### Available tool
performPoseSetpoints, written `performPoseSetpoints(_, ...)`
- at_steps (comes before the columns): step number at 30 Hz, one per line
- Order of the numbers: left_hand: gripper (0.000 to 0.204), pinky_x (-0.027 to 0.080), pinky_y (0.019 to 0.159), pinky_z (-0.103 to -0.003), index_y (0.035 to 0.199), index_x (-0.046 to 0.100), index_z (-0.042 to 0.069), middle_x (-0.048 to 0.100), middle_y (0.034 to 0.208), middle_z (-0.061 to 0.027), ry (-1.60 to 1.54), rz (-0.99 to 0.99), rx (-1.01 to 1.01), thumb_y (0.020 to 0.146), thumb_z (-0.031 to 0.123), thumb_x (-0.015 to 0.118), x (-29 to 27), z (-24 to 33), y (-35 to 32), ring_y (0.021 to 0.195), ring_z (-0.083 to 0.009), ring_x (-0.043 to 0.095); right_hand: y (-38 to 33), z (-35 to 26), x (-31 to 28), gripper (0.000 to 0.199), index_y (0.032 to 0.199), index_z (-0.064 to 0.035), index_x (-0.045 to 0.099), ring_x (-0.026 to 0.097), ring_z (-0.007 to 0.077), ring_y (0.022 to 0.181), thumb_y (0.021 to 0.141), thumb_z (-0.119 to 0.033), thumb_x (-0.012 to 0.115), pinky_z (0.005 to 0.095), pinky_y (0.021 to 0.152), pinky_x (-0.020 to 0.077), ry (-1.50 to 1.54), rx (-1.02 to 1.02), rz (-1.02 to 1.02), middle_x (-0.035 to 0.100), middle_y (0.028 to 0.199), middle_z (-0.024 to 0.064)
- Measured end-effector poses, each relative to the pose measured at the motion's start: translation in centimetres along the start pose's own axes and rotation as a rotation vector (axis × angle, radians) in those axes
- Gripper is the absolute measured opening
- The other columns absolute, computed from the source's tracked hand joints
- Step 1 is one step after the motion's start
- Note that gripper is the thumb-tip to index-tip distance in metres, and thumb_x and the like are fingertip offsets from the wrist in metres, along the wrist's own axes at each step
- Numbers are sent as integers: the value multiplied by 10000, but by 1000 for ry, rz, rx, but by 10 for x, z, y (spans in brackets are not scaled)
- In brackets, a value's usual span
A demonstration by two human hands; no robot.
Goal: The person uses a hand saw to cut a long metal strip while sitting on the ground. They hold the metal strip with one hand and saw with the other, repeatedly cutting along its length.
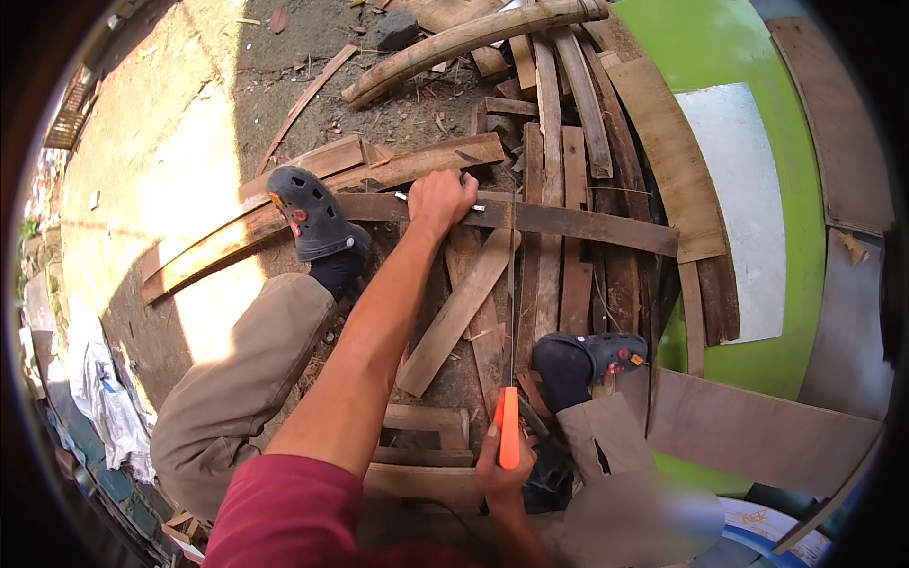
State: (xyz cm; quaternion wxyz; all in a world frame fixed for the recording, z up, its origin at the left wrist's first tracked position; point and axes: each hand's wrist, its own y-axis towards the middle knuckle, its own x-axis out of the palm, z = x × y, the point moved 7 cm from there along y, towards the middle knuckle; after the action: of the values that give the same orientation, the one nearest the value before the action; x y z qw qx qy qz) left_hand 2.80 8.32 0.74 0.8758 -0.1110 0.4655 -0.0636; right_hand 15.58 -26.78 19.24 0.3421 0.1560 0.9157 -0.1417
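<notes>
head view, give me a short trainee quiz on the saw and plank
1. True or false: the right hand grips the saw by an orange handle.
2. Which hand presses on the dark plank? A left hand B right hand
3. What rests on the plank's left end?

Key: 1 true. 2 A. 3 the left shoe.

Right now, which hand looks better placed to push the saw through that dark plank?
Probably the right hand: it grips the saw's orange handle, blade on the dark plank. The left hand is busy pressing that plank down.
</notes>
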Motion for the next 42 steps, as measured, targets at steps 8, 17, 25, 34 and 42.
performPoseSetpoints(8, 554, 559, 831, -475, 898, 772, 2, 727, 889, -261, -2, 8, -24, 963, 473, 488, 8, 1, 0, 876, -415, 716, 114, 0, 43, 231, 1039, 90, 687, 579, 133, 647, 977, -126, 634, 320, 601, 463, 194, -2, 140, 645, 720, 76)
performPoseSetpoints(17, 547, 543, 850, -515, 962, 751, 0, 719, 940, -275, -21, -72, -42, 945, 484, 496, 5, 1, 6, 918, -438, 701, 17, 0, 4, 146, 929, 65, 666, 633, 221, 608, 941, -77, 632, 366, 600, 500, 79, -36, 68, 644, 699, 128)
performPoseSetpoints(25, 518, 563, 842, -470, 927, 768, 2, 734, 922, -247, 14, -34, -33, 933, 444, 496, 5, 1, 6, 899, -404, 721, 145, -30, 37, 199, 897, 54, 627, 538, 193, 578, 967, -133, 641, 370, 570, 433, 170, -22, 111, 586, 631, 121)
performPoseSetpoints(34, 522, 553, 844, -490, 933, 763, 9, 721, 915, -270, -10, -57, -59, 935, 453, 490, 2, 2, 3, 905, -427, 709, 33, -6, -8, 134, 923, 75, 675, 589, 163, 562, 936, -52, 634, 339, 548, 468, 116, 10, 100, 616, 646, 125)
performPoseSetpoints(42, 510, 567, 816, -466, 893, 772, 2, 731, 888, -249, 17, -16, -67, 927, 431, 498, 1, -6, 4, 889, -391, 725, 104, -14, 42, 177, 909, 56, 626, 582, 194, 586, 955, -114, 646, 354, 571, 463, 218, -16, 135, 602, 653, 123)
